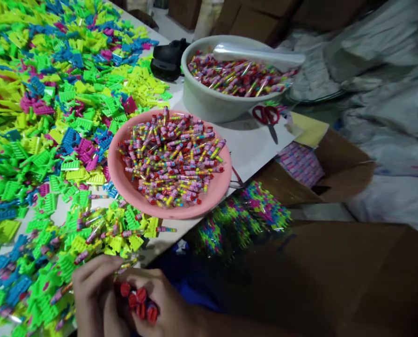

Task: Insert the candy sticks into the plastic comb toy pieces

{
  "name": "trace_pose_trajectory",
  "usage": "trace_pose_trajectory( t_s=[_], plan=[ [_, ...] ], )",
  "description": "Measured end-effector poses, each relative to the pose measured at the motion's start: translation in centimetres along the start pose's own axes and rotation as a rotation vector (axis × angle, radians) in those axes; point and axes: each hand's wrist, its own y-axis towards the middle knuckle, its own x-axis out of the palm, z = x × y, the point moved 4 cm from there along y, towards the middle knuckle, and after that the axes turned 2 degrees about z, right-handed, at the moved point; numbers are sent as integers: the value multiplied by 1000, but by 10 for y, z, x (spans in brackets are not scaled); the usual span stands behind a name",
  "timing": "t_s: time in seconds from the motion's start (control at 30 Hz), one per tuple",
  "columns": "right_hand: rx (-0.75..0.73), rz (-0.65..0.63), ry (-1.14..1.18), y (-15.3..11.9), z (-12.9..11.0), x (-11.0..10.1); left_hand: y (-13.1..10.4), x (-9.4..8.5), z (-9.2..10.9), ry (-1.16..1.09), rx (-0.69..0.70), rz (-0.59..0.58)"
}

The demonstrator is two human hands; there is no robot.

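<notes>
At the bottom of the head view, my right hand (170, 299) is closed around a bunch of slim red-capped tubes (141, 295), their red ends facing up. Pressed close beside it, my left hand (92, 290) has its fingers curled in; whatever they hold is hidden. Just beyond both hands, loose tubes with pink labels and coloured contents (131, 232) lie among green and yellow plastic comb-like pieces (66, 267). A pink basin (170, 213) full of the same sort of tubes stands past them.
A grey-white tub (209, 103) of tubes, with a clear plastic roll on top, stands behind. Red-handled scissors (267, 117) and a black device (168, 61) lie near it. Colourful plastic pieces (54, 93) cover the table's left. Cardboard boxes (335, 271) are right, beyond the table edge.
</notes>
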Motion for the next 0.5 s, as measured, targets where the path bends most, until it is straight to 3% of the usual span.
trace_pose_trajectory(
  t_s=[0.1,0.2,0.27,0.37,0.43,0.5],
  plan=[
    [107,-71,202,3,4,7,-1,11,-7,115,23,-109],
    [262,-107,403,4,14,9,-1,18,-11,230,269,-310],
    [370,-116,496,3,22,8,1,14,-12,266,345,-352],
    [438,-91,526,0,32,-2,3,9,-5,285,419,-499],
    [448,-74,499,-2,37,-9,2,10,3,328,582,-658],
    [456,-74,460,-3,43,-13,2,10,7,384,722,-710]
  ],
)
